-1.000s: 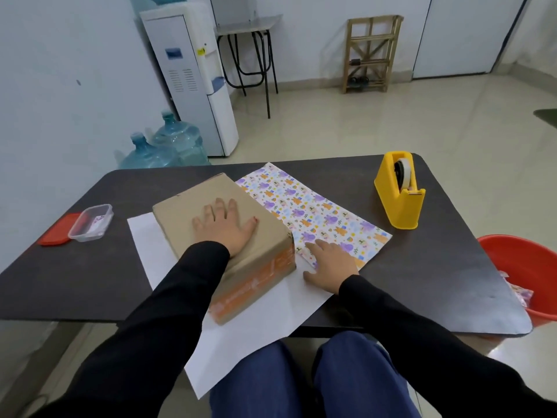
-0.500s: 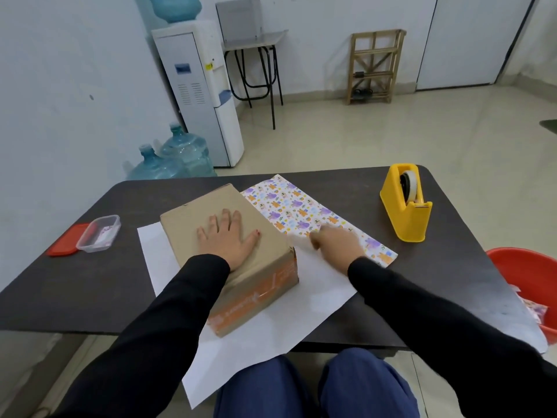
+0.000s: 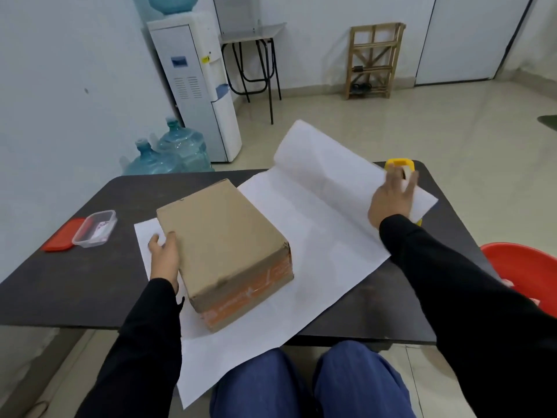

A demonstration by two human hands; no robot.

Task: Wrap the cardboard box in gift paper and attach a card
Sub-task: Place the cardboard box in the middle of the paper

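Note:
The brown cardboard box with orange tape on its near end sits on the gift paper, which lies spread with its white underside up. The paper's far edge curls up off the table and its near edge hangs over my lap. My left hand rests against the box's left side, thumb at the top edge, fingers loose on the paper. To the right, my right hand is blurred, with its fingers spread on the paper's far right part. No card is visible.
A yellow tape dispenser peeks out behind my right hand and the paper. A clear plastic container and its red lid sit at the dark table's left. A red bucket stands right of the table.
My right hand swept the folded patterned flap open to the right, so the paper now shows white. My left hand slid from the box's top to its left side.

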